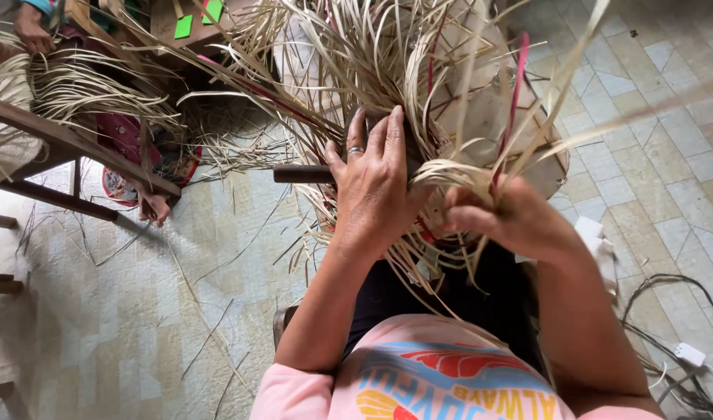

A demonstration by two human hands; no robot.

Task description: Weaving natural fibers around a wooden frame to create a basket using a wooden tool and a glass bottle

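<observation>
Head view: tiled floor (pixel 667 155), scattered straw strips (pixel 216 342).

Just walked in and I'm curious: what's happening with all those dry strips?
A seated person is working pale straw strips into a half-woven piece on a round wooden form. The left hand presses flat on the weave; the right hand pinches a bunch of strips. Another person's hand shows top left, beside more strips.
</observation>
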